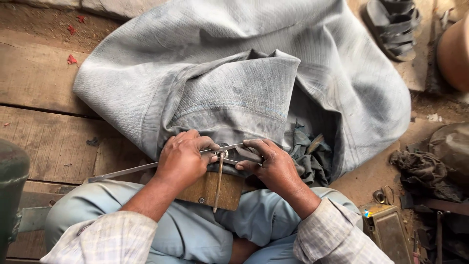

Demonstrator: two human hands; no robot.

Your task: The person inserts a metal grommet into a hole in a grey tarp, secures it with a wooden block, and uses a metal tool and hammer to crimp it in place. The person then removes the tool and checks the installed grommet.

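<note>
Dull metal rod [128, 169], rough wooden block [211, 190], dusty ribbed rubber sheet [234, 73]

The metal strip [124, 170] vanishes under the left hand [181, 161] — its grip hidden (fingers curled over) — a green object [10, 186] is cut off at the left edge.

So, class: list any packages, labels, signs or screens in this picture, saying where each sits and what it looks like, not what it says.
Small box or tin: on the ground at lower right, beside the person's right knee; rectangular, dusty brown, with a yellow and blue patch at one corner.
No signs or screens show.
</note>
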